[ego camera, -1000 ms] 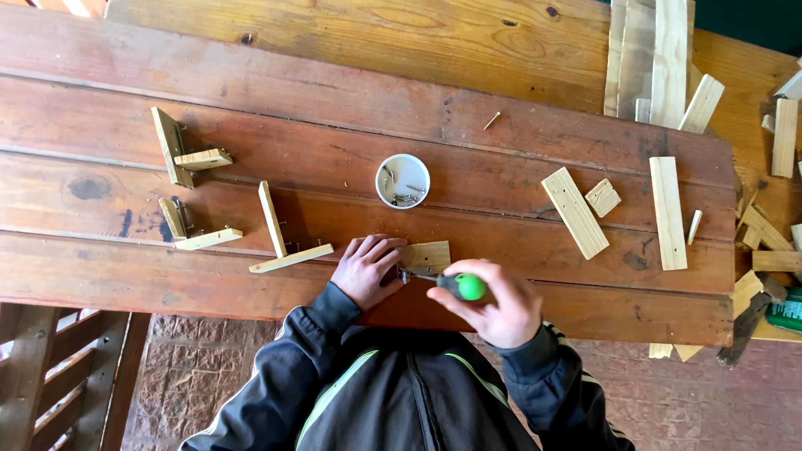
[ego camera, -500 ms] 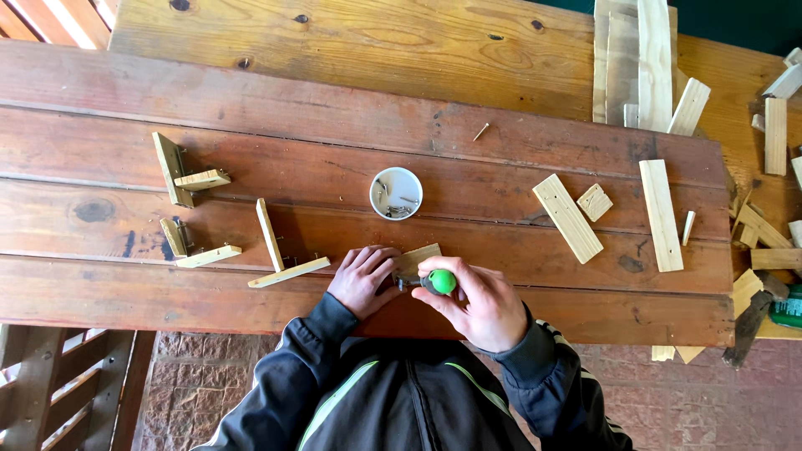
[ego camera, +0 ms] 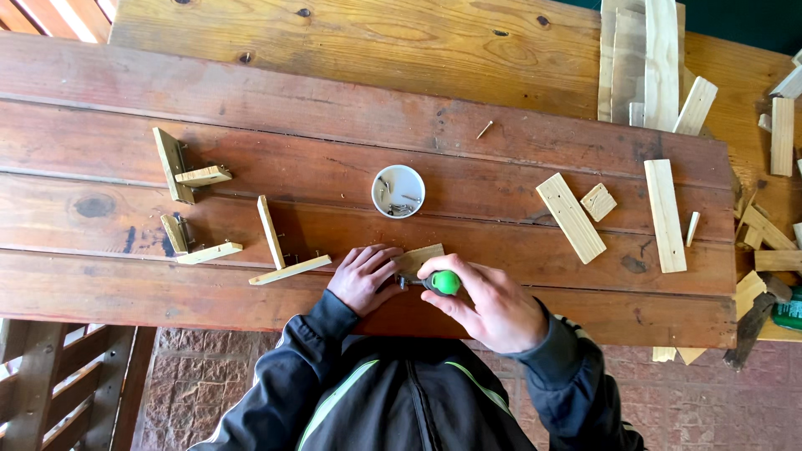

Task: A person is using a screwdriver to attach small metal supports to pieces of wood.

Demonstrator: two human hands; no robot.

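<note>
My right hand (ego camera: 493,305) grips a green-handled screwdriver (ego camera: 439,282), its shaft pointing left toward a small pale wood block (ego camera: 419,258) at the near edge of the brown plank table (ego camera: 251,100). My left hand (ego camera: 365,277) rests against the left side of that block, fingers curled around the screwdriver's tip. A small white cup (ego camera: 398,190) with several screws stands just beyond the block. To the left lies an L-shaped pair of thin slats (ego camera: 280,250) joined at a corner.
Two more L-shaped slat pieces (ego camera: 185,171) (ego camera: 196,246) lie at the left. Loose wood offcuts (ego camera: 571,217) (ego camera: 665,215) are scattered at the right, long boards (ego camera: 660,58) at the far right. A single screw (ego camera: 484,129) lies on the table. A hammer (ego camera: 756,309) rests at the right edge.
The view has shifted slightly. My right hand with the screwdriver moved a little left toward the block; my left hand stays at the block.
</note>
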